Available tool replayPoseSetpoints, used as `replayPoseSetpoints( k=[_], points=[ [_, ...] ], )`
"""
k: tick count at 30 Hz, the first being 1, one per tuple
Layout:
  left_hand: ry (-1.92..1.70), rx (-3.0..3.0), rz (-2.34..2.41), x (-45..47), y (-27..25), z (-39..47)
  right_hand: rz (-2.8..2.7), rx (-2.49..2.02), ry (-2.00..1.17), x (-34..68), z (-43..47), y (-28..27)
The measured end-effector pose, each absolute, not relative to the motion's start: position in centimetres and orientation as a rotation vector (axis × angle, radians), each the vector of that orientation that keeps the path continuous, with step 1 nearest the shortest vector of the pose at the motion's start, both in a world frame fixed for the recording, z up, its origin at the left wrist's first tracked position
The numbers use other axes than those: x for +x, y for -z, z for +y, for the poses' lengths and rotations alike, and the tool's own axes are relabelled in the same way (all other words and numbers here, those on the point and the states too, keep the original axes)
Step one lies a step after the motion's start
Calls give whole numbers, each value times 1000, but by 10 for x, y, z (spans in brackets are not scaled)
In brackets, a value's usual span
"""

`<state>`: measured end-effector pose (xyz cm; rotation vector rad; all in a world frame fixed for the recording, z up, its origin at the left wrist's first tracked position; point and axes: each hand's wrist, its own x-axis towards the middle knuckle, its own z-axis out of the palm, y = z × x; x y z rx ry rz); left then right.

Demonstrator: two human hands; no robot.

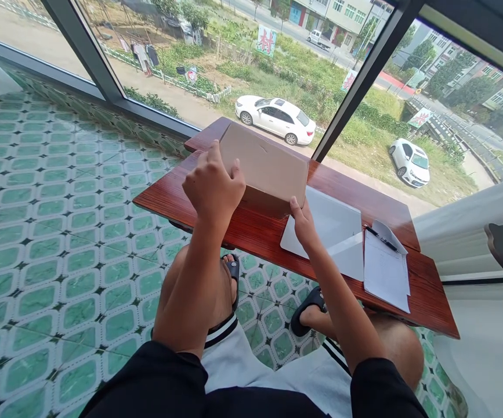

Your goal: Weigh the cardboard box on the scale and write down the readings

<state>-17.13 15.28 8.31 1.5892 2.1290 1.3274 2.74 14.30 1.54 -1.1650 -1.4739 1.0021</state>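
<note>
A plain brown cardboard box [266,165] is held tilted over the left part of a dark red wooden table [170,191]. My left hand [214,186] grips the box's left end, thumb raised along the near edge and fingers curled round the side. At the near right corner, my right hand [302,223] holds the box with the thumb on its front edge; its other fingers are mostly hidden. The box's top looks closed. Just right of the box, partly under my right arm, lies a flat silver laptop [336,223], lid down.
Right of the laptop lie white papers [386,270] with a black pen [380,238] on top. A large window with a dark frame [355,75] rises behind the table. White curtain [473,220] hangs at the right. Green patterned tiles [60,249] cover the floor.
</note>
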Motion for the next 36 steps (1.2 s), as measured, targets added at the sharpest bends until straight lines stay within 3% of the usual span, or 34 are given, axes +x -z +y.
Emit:
replayPoseSetpoints(
  k=[18,36],
  points=[
    [-1507,1735,1988,-141,-77,154,-1436,-1188,-889,66,129,-29],
    [-1316,1935,1941,-108,-81,140,-1446,-1232,-903,112,95,-22]
  ],
)
